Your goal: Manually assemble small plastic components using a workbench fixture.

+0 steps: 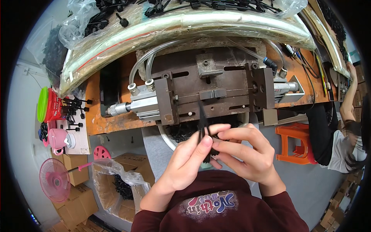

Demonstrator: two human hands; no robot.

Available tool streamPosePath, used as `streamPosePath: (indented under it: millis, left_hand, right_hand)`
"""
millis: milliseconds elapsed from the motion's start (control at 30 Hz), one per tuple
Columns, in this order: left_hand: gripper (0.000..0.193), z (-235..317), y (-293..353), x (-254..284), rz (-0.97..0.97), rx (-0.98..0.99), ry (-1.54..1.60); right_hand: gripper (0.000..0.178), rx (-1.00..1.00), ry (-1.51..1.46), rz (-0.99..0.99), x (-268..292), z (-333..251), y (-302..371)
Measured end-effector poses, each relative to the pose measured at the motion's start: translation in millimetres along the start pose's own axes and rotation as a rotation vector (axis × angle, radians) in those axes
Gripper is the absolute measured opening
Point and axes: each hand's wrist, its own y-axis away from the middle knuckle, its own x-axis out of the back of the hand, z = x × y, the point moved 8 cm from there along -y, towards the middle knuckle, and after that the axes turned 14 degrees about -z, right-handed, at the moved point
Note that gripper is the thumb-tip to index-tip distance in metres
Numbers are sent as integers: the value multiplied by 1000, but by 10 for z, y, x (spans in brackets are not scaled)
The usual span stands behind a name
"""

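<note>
Close to my chest, both hands meet around a small bunch of thin black parts (203,123), perhaps plastic; their exact kind I cannot make out. My left hand (184,162) pinches them between thumb and fingers, with the long thin ends pointing up and away. From the other side, my right hand (251,156) has its bent fingers closed on the lower part of the bunch. Just beyond the hands stands a dark metal fixture (193,83) with a small clamping block (213,94) at its middle. The fingers partly hide the black parts.
Air cylinders (143,105) with clear hoses flank the fixture on an orange bench (104,124). Below its front edge is a tub (167,136) of black pieces. Left are a pink fan (55,180) and a lined carton (104,189); right, an orange stool (288,145) and another person (344,149).
</note>
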Motion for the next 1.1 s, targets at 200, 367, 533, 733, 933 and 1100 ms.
streamPosePath:
  millis: [200, 367, 533, 733, 933, 1100]
  left_hand:
    - [24, -23, 91, 201, 161, -156, 94]
    - [27, 51, 36, 113, 195, -130, 153]
    - [29, 143, 42, 125, 274, -119, 193]
    - [21, 286, 44, 164, 239, -233, 18]
    - [16, 393, 188, 330, 376, -375, 119]
    - [25, 381, 132, 206, 325, -267, 2]
  right_hand:
    - [30, 31, -33, 1, -2, -27, 64]
    - [29, 59, -90, -35, -22, -79, 136]
    - [28, 83, -212, -65, -15, -124, 196]
    - [27, 90, -291, -60, -6, -144, 248]
    - [26, 93, -421, -118, -23, -147, 304]
    - [26, 121, -412, -66, 23, -148, 288]
